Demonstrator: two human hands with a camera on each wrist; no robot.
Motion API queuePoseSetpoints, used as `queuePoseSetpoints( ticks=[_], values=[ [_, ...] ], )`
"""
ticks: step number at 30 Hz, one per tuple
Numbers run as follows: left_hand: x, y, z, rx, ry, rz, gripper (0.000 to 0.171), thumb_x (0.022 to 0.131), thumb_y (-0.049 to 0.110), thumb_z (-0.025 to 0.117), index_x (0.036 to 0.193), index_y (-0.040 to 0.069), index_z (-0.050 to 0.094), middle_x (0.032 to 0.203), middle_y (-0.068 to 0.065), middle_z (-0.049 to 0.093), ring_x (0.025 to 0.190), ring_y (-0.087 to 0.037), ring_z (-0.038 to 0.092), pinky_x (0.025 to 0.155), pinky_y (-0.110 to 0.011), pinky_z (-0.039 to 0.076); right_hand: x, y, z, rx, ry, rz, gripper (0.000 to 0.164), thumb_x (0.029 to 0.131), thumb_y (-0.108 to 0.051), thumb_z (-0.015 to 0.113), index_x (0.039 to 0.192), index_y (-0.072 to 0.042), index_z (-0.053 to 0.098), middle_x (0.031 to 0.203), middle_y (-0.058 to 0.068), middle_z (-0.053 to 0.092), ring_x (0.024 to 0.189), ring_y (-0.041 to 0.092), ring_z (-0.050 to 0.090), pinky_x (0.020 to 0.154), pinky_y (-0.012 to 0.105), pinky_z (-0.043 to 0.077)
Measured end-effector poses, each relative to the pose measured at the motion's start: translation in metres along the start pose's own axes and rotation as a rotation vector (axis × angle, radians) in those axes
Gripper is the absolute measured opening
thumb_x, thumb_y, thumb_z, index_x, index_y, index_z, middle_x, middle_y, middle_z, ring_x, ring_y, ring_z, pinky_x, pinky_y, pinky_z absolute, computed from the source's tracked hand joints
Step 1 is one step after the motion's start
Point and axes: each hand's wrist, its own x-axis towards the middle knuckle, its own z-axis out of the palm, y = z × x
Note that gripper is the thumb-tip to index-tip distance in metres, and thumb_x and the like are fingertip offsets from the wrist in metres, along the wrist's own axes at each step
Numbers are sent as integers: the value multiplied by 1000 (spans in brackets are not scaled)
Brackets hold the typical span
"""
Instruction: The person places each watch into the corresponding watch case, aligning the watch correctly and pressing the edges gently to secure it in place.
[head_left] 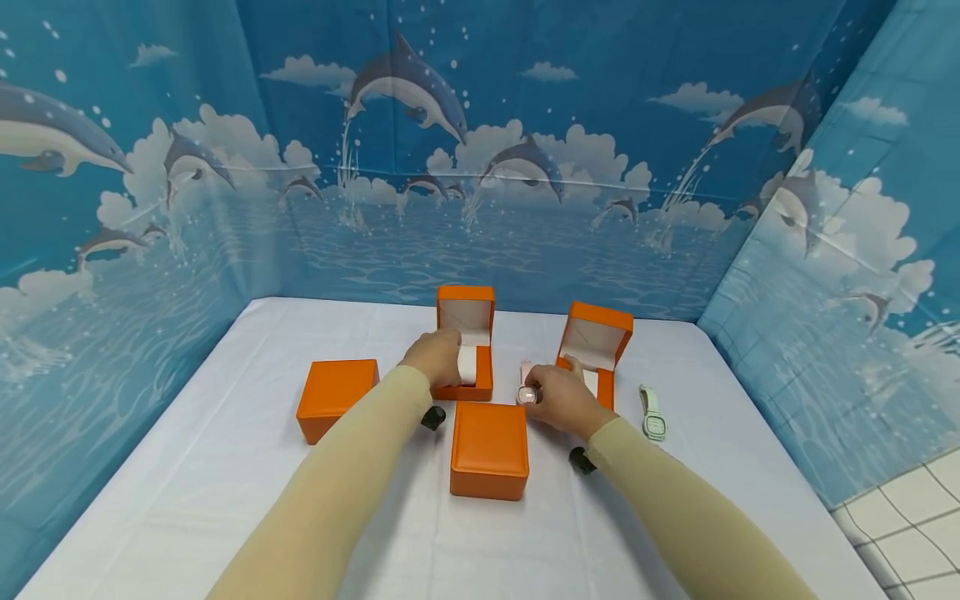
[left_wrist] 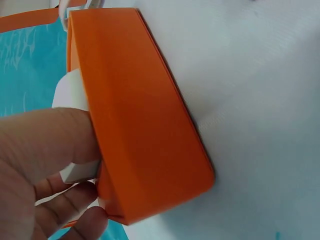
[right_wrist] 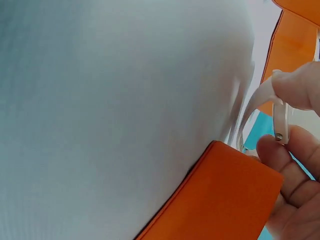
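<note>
My left hand (head_left: 437, 357) reaches into an open orange watch box (head_left: 484, 371) at the back middle. Its thumb and fingers pinch the white watch cushion (left_wrist: 70, 92), which still sits partly inside the box walls. My right hand (head_left: 561, 398) pinches a watch with a pale pink strap (head_left: 527, 395) between thumb and fingers, just left of a second open orange box (head_left: 606, 389). In the right wrist view the watch's case (right_wrist: 280, 120) is edge-on and the strap (right_wrist: 255, 102) curves down toward the cloth. The right hand partly covers that box's white cushion (head_left: 591, 382).
A pale green watch (head_left: 652, 417) lies on the white cloth (head_left: 720, 467) to the right. Two closed orange boxes stand nearer: one box (head_left: 489, 450) at the front middle, another box (head_left: 337, 396) at the left. A dolphin-print curtain (head_left: 480, 225) surrounds the table's back and sides.
</note>
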Motion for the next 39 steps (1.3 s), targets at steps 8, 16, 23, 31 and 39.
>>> queuePoseSetpoints(
  ticks=[8,16,23,31,39],
  values=[
    [0,0,0,105,27,72,55,83,21,90,129,10,63,110,-6,74,90,-24,67,90,-41,61,-1,2,-4,100,17,-4,25,91,-19,82,108,-8,67,100,3,70,91,20,66,131,58,20],
    [-4,3,-4,129,29,69,57,83,25,91,130,11,62,110,-6,73,90,-25,66,92,-42,60,-2,3,-6,120,40,11,29,94,-21,80,116,-8,68,120,11,69,114,28,67,104,49,56],
    [-12,4,-12,-5,-12,48,64,84,22,89,139,10,57,123,-8,71,100,-25,65,96,-42,59,-1,0,-9,137,44,23,32,95,-22,79,120,-7,65,124,11,68,116,28,66,103,49,57],
    [-17,0,-17,-114,-49,57,77,87,23,87,150,8,45,132,-11,66,108,-26,63,98,-42,57,-5,-5,-18,164,83,31,31,95,-22,78,120,-8,65,121,10,69,116,30,66,103,50,57],
    [-28,5,-26,-223,-19,108,71,89,12,83,146,8,42,127,-12,63,108,-27,62,96,-44,58,-9,-15,-30,190,117,8,30,95,-19,79,119,-8,64,118,9,68,111,27,69,97,48,60]
  ],
)
